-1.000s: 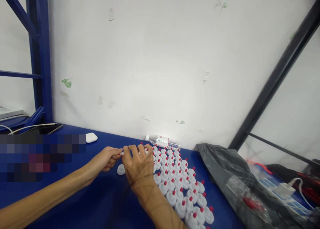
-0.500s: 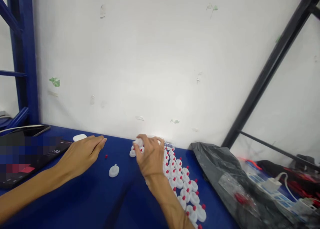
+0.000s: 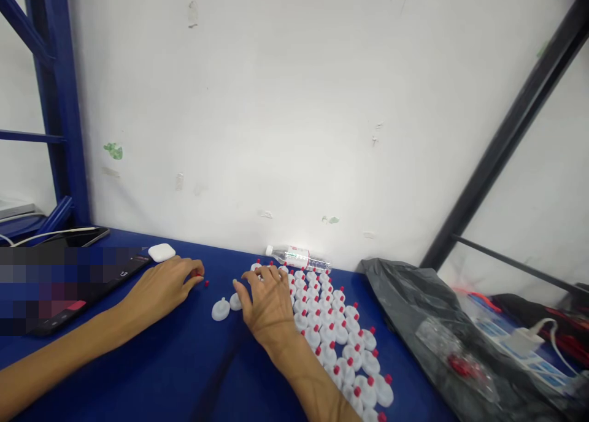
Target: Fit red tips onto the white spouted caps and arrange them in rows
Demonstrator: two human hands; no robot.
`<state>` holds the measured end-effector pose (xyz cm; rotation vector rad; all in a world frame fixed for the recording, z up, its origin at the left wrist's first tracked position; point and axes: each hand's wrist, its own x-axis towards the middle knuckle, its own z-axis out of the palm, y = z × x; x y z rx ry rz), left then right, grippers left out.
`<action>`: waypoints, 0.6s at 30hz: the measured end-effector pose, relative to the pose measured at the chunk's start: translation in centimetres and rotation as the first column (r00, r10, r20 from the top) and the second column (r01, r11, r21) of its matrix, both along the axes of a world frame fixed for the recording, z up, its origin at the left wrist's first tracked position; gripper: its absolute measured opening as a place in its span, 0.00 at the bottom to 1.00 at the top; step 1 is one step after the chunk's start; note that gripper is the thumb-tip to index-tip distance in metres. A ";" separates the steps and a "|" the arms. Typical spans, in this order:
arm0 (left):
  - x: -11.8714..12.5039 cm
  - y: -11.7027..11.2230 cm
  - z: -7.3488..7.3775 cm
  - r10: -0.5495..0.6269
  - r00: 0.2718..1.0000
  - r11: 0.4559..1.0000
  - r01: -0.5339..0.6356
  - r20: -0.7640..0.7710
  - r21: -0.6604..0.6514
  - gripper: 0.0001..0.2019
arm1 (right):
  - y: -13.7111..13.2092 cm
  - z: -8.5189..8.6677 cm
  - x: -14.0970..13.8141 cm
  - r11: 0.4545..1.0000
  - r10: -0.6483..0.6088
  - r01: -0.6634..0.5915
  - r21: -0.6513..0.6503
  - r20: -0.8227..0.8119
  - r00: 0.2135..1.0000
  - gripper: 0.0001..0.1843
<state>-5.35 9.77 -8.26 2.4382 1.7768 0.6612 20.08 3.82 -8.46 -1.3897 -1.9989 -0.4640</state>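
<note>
My left hand (image 3: 168, 285) hovers low over the blue table (image 3: 179, 373). Thumb and fingertips are pinched on what looks like a small red cap (image 3: 199, 274). Just beside them a loose red cap (image 3: 207, 283) lies on the table. My right hand (image 3: 269, 305) has its fingers apart over the near end of the rows, with no object visible in it. Left of its thumb are two small white round bottles without caps, a nearer bottle (image 3: 220, 310) and another bottle (image 3: 235, 301). Many red-capped white bottles (image 3: 327, 332) stand close together to the right, partly hidden by that hand.
A clear plastic water bottle (image 3: 299, 256) lies along the wall. At left are a phone (image 3: 124, 273) and a white case (image 3: 161, 252). On the right lie a grey plastic bag (image 3: 405, 299), a clear bag with red pieces (image 3: 460, 364) and a power strip (image 3: 543, 367).
My right hand has let go of a white bottle and opened; a second uncapped one now shows by its thumb. My left hand has lowered and pinched a red cap. The view has shifted slightly.
</note>
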 end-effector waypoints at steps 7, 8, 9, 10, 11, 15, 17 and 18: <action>0.7 -1.6 1.6 0.025 0.985 0.999 -0.033 -0.170 -0.042 0.03 | 0.4 -0.8 1.0 0.999 -0.031 0.034 -0.040 0.075 0.997 0.19; 0.8 -1.8 1.9 0.027 0.983 0.997 -0.039 -0.181 -0.061 0.03 | 0.5 -1.0 1.1 0.998 -0.026 0.030 -0.051 0.091 0.996 0.20; 0.9 -2.0 2.1 0.027 0.982 0.996 -0.043 -0.188 -0.080 0.02 | 0.5 -1.2 1.2 0.998 -0.021 0.027 -0.062 0.106 0.994 0.20; 1.0 -2.1 2.3 0.026 0.982 0.994 -0.046 -0.190 -0.098 0.02 | 0.6 -1.4 1.2 0.997 -0.016 0.025 -0.072 0.121 0.993 0.21; 1.1 -2.3 2.5 0.026 0.982 0.992 -0.048 -0.188 -0.113 0.02 | 0.6 -1.6 1.2 0.996 -0.013 0.024 -0.082 0.133 0.991 0.21; 1.5 -2.6 2.9 0.020 0.985 0.989 -0.045 -0.171 -0.140 0.03 | 0.7 -2.3 1.1 0.993 -0.012 0.031 -0.114 0.161 0.987 0.22; 1.7 -2.7 2.8 0.017 0.987 0.988 -0.041 -0.162 -0.146 0.03 | 0.7 -2.3 1.1 0.993 -0.004 0.023 -0.120 0.158 0.987 0.22; 1.7 -2.6 2.7 0.017 0.988 0.989 -0.040 -0.156 -0.145 0.03 | 0.8 -2.2 1.1 0.993 0.003 0.015 -0.119 0.151 0.989 0.21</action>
